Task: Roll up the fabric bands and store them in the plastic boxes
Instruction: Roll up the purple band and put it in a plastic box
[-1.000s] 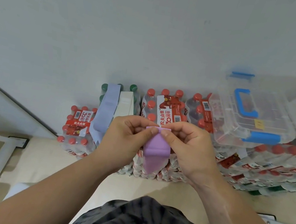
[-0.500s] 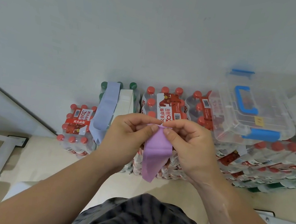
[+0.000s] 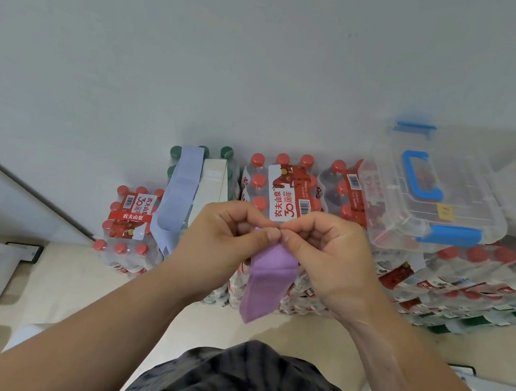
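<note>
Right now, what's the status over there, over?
Left hand and right hand pinch purple band top edge. Band hangs loose. Plastic box sits on bottle packs. Nothing in between.

**Words on the water packs**

The small pack of bottles (image 3: 122, 241) left of the middle has a red strip (image 3: 131, 216) that reads "农夫山泉". Just above it, on the white part of the label, is "30周年" next to a barcode (image 3: 129, 201). The pack in the middle (image 3: 257, 180) has a red and white label (image 3: 287, 196) with the same words, "农夫山泉" and "30周年". The clear plastic box (image 3: 476, 196) on the right has a little yellow sticker (image 3: 445, 211), but its marks are too small to read.
</note>
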Available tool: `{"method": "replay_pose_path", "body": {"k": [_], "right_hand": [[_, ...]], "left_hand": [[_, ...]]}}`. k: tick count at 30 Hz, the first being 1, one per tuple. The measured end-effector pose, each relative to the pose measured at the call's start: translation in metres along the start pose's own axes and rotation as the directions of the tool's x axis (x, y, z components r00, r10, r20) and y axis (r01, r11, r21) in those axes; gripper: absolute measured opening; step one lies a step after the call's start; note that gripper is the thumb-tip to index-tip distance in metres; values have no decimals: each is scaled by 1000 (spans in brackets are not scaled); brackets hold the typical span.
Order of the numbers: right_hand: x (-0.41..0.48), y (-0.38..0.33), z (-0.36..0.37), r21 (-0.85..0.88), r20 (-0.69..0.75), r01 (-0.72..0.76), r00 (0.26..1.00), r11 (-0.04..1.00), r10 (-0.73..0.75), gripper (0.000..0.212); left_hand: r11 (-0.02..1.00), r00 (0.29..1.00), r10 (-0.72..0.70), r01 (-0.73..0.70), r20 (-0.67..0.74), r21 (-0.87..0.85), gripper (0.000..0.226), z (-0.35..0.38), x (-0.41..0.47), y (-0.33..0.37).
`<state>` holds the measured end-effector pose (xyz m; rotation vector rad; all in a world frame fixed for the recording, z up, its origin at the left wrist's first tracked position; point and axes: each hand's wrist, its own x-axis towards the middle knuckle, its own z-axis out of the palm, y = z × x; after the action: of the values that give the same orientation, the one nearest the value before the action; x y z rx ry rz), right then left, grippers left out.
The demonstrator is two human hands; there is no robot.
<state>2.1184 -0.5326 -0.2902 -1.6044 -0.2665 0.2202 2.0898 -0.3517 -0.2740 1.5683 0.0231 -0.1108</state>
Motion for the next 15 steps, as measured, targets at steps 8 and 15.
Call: {"method": "replay_pose_path", "body": {"k": [8,15], "right_hand": [[-4,-3,-6,58,19,-39,999,998,38,21],[-3,4,-10,51,-28,-21,999,999,22,15]], "left_hand": [[997,998,46,-49,53,52,20,-4,7,0],[994,999,42,-43,13,104,13,-2,15,-1]]}}
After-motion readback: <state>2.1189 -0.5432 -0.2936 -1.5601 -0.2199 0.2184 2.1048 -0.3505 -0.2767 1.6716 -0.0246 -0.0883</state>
